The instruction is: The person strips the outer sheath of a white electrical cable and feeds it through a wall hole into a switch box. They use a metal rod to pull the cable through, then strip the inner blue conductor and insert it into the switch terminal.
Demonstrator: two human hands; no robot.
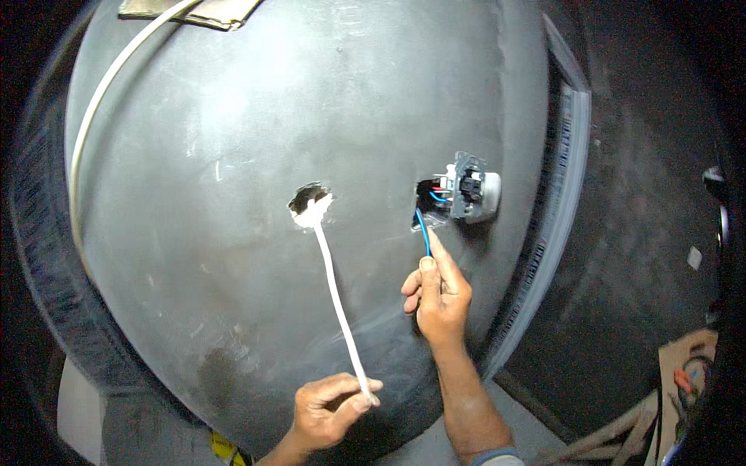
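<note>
A white cable (332, 283) runs down from a ragged round hole (298, 203) in the grey wall (233, 147). My left hand (322, 408), low in view, pinches its lower end between thumb and fingers. Higher up on the right, my right hand (447, 303) grips a blue wire (423, 231) between thumb and index finger. That wire comes out of a second wall opening (425, 190). Beside this opening an electrical socket or switch insert (470, 186) with a metal mounting frame hangs out, turned sideways, with blue and red wires at its back.
A thick cream cable (99, 93) curves down the wall's left side from a piece of cardboard (194, 12) at the top. A pale printed strip (566, 155) edges the wall on the right. At lower right lies a wooden board (688, 357) with tools or cords on it.
</note>
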